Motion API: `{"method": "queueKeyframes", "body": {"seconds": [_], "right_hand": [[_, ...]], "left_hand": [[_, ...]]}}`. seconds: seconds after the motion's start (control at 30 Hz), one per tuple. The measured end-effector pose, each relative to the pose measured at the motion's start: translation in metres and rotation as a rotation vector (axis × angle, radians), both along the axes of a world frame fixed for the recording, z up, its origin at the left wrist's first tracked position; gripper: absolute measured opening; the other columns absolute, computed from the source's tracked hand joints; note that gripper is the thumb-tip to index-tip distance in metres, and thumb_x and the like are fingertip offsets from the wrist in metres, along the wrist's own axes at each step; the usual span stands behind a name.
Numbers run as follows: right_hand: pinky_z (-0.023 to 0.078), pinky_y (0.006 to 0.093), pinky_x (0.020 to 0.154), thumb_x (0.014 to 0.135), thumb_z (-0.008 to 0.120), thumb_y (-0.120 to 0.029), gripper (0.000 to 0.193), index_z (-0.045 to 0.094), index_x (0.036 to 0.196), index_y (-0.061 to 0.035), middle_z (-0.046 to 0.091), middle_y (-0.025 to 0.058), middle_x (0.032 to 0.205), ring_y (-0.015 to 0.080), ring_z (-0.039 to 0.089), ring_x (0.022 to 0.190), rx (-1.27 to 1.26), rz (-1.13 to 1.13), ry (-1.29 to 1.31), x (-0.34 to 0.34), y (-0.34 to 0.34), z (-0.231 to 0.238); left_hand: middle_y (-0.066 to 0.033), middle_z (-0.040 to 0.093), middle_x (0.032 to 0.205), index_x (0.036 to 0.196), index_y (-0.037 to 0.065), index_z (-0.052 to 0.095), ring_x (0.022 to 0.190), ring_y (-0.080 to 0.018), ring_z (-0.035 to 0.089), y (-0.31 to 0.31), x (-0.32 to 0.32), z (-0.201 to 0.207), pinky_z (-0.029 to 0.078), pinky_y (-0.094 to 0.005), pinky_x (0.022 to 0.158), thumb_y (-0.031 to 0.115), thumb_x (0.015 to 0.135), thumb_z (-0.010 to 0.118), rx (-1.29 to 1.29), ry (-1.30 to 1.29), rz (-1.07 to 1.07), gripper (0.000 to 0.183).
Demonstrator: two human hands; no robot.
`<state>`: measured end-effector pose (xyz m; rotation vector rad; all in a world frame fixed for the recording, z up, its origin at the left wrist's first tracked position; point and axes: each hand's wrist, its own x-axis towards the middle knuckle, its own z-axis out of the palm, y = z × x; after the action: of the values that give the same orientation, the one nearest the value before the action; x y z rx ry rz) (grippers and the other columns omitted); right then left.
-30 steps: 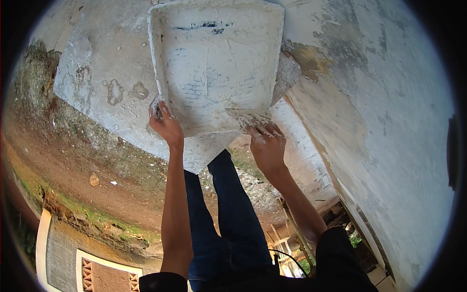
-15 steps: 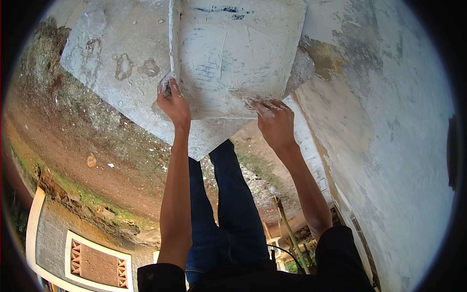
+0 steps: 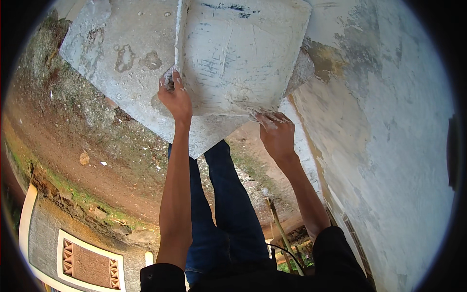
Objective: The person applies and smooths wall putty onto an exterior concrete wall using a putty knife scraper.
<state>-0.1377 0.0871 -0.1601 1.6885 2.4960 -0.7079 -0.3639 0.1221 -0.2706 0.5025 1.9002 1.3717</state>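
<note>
A shallow, plaster-smeared tray (image 3: pixel 238 53) rests on a broad grey slab (image 3: pixel 131 68), one corner of which points toward me. My left hand (image 3: pixel 176 100) is closed around the tray's left rim near its front corner, with whitish paste on the fingers. At the front right corner, my right hand (image 3: pixel 278 134) is closed with its knuckles up and its fingers coated in wet white paste. What it grips, if anything, is hidden by the fingers and the smear of paste. Thin white residue and dark streaks mark the tray's floor.
A wall (image 3: pixel 389 160) with patchy white plaster rises close on the right. Dirt ground (image 3: pixel 131 175) with scattered debris lies to the left. Bamboo poles (image 3: pixel 279 219) lean behind my legs, and a building with a framed vent panel (image 3: pixel 90 260) appears lower left.
My right hand has drawn back toward me, from over the tray's front edge to just outside its corner. My left hand keeps its hold on the rim. The view has shifted slightly.
</note>
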Motion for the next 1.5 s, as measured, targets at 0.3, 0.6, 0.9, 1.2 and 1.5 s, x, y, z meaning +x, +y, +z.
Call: {"method": "queueKeyframes", "body": {"seconds": [0.3,0.6,0.9,1.2,1.5], "right_hand": [[0.052,0.0386,0.073,0.068,0.063,-0.002,0.027,0.067,0.095,-0.0067,0.067,0.0124,0.09,0.03,0.064,0.082,0.15,-0.059,0.048,0.002,0.022,-0.003],[0.051,0.0375,0.077,0.071,0.055,-0.002,0.033,0.066,0.1,-0.0115,0.067,0.0099,0.097,0.0254,0.065,0.087,-0.04,-0.013,-0.08,-0.012,0.022,-0.012],[0.051,0.0379,0.077,0.071,0.054,-0.002,0.034,0.067,0.101,-0.0129,0.067,0.0092,0.099,0.0252,0.065,0.087,-0.024,0.026,-0.002,-0.01,0.009,-0.009],[0.052,0.038,0.072,0.071,0.057,-0.002,0.032,0.067,0.1,-0.0112,0.068,0.0112,0.088,0.0265,0.066,0.076,-0.041,-0.074,-0.097,-0.009,0.038,-0.015],[0.051,0.0379,0.079,0.072,0.057,-0.005,0.031,0.066,0.101,-0.012,0.068,0.0081,0.097,0.0243,0.064,0.088,0.131,-0.055,-0.01,0.001,0.04,-0.02]], "left_hand": [[0.0,0.051,0.065,0.088,-0.005,0.058,0.055,-0.0058,0.04,0.003,0.006,-0.001,0.032,-0.023,0.048,0.01,0.09,0.056,0.066,0.027,0.009,0.015],[0.001,0.049,0.064,0.087,-0.005,0.058,0.055,-0.0056,0.038,0.004,0.003,0.001,0.029,-0.0241,0.047,0.009,0.09,0.055,0.037,-0.072,0.042,0.015],[0.0005,0.05,0.067,0.09,-0.005,0.058,0.057,-0.0057,0.039,0.004,0.004,0.004,0.029,-0.0238,0.049,0.009,0.091,0.054,0.006,-0.037,0.006,0.015],[0.0002,0.051,0.069,0.091,-0.005,0.058,0.057,-0.0059,0.039,0.003,0.004,-0.002,0.03,-0.0235,0.049,0.009,0.091,0.055,0.043,-0.052,0.034,0.015],[0.0,0.052,0.072,0.088,-0.007,0.058,0.067,-0.0079,0.042,0.004,0.005,0.011,0.035,-0.0243,0.059,0.013,0.093,0.052,-0.041,-0.009,-0.023,0.021]]}}
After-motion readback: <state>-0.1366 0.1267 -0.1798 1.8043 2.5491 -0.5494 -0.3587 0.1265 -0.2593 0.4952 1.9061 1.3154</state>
